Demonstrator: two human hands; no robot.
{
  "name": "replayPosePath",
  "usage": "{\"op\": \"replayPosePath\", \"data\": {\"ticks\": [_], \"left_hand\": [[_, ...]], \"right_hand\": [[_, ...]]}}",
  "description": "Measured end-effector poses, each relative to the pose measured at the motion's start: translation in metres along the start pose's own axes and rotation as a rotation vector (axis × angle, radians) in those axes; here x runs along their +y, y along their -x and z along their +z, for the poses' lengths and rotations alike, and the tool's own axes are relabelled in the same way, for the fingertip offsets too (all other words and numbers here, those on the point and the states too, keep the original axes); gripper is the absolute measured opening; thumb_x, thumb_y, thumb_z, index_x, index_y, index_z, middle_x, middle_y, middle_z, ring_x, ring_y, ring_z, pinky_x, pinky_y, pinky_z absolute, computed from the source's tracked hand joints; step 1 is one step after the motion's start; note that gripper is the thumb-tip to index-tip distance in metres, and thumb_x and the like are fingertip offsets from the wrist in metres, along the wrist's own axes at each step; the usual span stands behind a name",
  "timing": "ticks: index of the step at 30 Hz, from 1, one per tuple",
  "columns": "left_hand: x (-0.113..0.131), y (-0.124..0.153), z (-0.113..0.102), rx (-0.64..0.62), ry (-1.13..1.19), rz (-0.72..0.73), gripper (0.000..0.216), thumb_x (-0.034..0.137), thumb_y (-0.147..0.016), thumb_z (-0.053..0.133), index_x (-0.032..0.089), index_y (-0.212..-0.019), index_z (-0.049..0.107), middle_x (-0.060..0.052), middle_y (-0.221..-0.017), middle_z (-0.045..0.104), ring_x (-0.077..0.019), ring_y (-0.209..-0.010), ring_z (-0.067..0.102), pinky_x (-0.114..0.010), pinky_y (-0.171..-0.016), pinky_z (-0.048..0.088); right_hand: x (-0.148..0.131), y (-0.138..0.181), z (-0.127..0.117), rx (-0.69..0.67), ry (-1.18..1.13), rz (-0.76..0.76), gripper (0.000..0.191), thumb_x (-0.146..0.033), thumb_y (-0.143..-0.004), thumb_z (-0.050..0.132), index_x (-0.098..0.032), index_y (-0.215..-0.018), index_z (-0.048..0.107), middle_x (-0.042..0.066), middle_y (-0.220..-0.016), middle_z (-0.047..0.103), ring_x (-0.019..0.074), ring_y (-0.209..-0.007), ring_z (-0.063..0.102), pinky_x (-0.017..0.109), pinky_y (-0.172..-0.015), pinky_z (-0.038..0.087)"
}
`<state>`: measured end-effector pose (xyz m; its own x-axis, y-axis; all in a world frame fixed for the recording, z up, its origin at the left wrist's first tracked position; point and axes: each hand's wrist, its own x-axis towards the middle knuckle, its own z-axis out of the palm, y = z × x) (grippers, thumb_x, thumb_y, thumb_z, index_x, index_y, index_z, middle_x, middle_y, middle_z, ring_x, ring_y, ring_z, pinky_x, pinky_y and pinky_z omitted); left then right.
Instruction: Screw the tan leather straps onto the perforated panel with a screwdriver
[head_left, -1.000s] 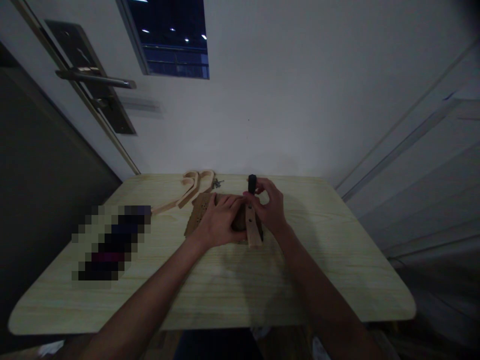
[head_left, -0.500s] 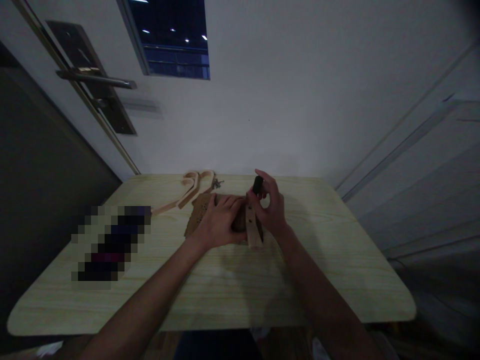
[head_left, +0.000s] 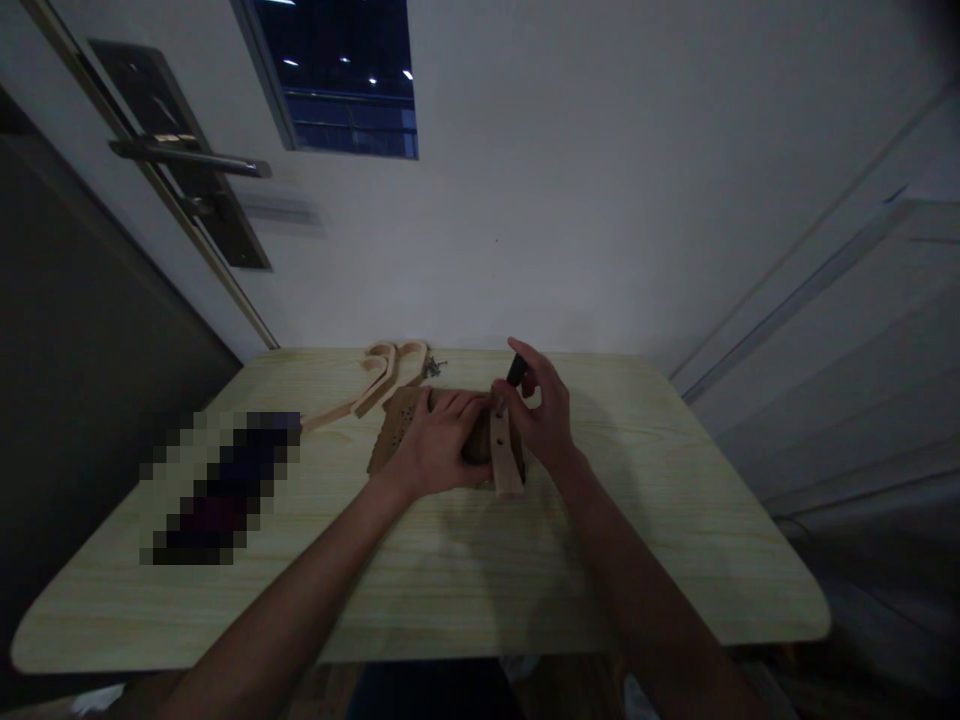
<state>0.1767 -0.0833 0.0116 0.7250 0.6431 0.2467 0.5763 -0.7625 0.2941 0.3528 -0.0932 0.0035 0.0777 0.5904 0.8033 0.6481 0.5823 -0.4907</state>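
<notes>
One black-handled screwdriver is pinched in my right hand above the wooden strip, mid-frame; my left hand lies spread, thumb apart, across the brown panel.

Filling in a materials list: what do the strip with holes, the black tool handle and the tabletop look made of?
Strip with holes: probably bare wood, matt; even pale tan.
Black tool handle: plastic or rubber, dull; uniformly dark, no strong glint, can't tell which.
Tabletop: wood or wood-look laminate, smooth; long grain lines.
</notes>
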Motion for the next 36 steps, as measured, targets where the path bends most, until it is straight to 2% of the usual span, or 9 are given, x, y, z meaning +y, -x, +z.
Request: {"op": "replayPosePath", "data": {"ticks": [4,6,9,15,20,27,31,36], "left_hand": [[0.0015,0.0004,-0.0013,-0.012,0.002,-0.008,0.076,0.054,-0.071,0.071,0.021,-0.135,0.045,-0.014,-0.138,0.054,-0.0371,-0.129,0.046,-0.066,-0.112,0.017],[0.0020,0.0007,-0.0019,-0.017,0.003,-0.010,0.077,0.054,-0.071,0.070,0.021,-0.135,0.044,-0.013,-0.139,0.054,-0.0371,-0.130,0.045,-0.067,-0.112,0.016],[0.0019,0.0008,-0.0018,-0.018,0.003,-0.013,0.077,0.054,-0.071,0.071,0.021,-0.135,0.044,-0.014,-0.139,0.054,-0.0369,-0.129,0.046,-0.067,-0.111,0.017],[0.0016,0.0002,-0.0010,-0.009,0.011,-0.007,0.076,0.054,-0.070,0.071,0.021,-0.134,0.045,-0.013,-0.138,0.055,-0.0368,-0.128,0.047,-0.066,-0.111,0.018],[0.0023,0.0003,-0.0021,-0.007,0.000,-0.009,0.078,0.053,-0.070,0.071,0.020,-0.135,0.044,-0.013,-0.139,0.054,-0.0365,-0.129,0.046,-0.065,-0.112,0.018],[0.0019,0.0008,-0.0022,-0.017,0.004,-0.007,0.075,0.054,-0.071,0.071,0.022,-0.134,0.045,-0.013,-0.139,0.054,-0.0372,-0.129,0.046,-0.065,-0.111,0.018],[0.0014,0.0006,-0.0017,-0.010,0.000,-0.005,0.076,0.055,-0.071,0.071,0.021,-0.133,0.046,-0.013,-0.139,0.054,-0.0364,-0.129,0.046,-0.064,-0.111,0.018],[0.0017,0.0004,-0.0027,-0.015,0.004,-0.004,0.077,0.053,-0.070,0.072,0.021,-0.135,0.045,-0.013,-0.140,0.054,-0.0364,-0.129,0.046,-0.062,-0.112,0.019]], "right_hand": [[-0.0022,-0.0024,-0.0038,-0.027,-0.017,-0.063,0.038,-0.029,-0.091,0.056,-0.029,-0.129,0.053,0.002,-0.095,0.063,0.0141,-0.072,0.054,0.032,-0.069,0.051],[-0.0041,-0.0029,-0.0058,-0.044,-0.049,-0.071,0.038,-0.025,-0.093,0.049,-0.027,-0.132,0.050,0.004,-0.101,0.065,0.0153,-0.079,0.058,0.033,-0.073,0.051],[-0.0056,-0.0020,-0.0069,-0.070,-0.084,-0.048,0.042,-0.022,-0.095,0.043,-0.027,-0.136,0.046,0.004,-0.099,0.068,0.0164,-0.084,0.060,0.034,-0.075,0.051],[-0.0028,-0.0007,-0.0024,0.001,-0.026,-0.037,0.043,-0.027,-0.092,0.053,-0.029,-0.135,0.048,0.003,-0.097,0.066,0.0152,-0.074,0.056,0.032,-0.068,0.051],[-0.0014,-0.0020,-0.0028,0.004,0.016,-0.053,0.036,-0.030,-0.091,0.059,-0.030,-0.127,0.055,-0.001,-0.082,0.060,0.0137,-0.065,0.050,0.029,-0.063,0.049],[-0.0021,-0.0028,-0.0068,-0.076,-0.057,-0.037,0.039,-0.027,-0.098,0.042,-0.029,-0.137,0.048,0.004,-0.102,0.072,0.0165,-0.082,0.062,0.034,-0.074,0.051],[-0.0010,-0.0033,-0.0051,-0.056,-0.066,-0.024,0.040,-0.030,-0.096,0.047,-0.029,-0.136,0.047,0.004,-0.100,0.073,0.0163,-0.079,0.063,0.033,-0.071,0.052],[0.0003,-0.0037,-0.0023,0.008,-0.025,-0.014,0.046,-0.034,-0.091,0.057,-0.029,-0.136,0.047,0.003,-0.102,0.069,0.0132,-0.066,0.054,0.030,-0.063,0.050]]}}
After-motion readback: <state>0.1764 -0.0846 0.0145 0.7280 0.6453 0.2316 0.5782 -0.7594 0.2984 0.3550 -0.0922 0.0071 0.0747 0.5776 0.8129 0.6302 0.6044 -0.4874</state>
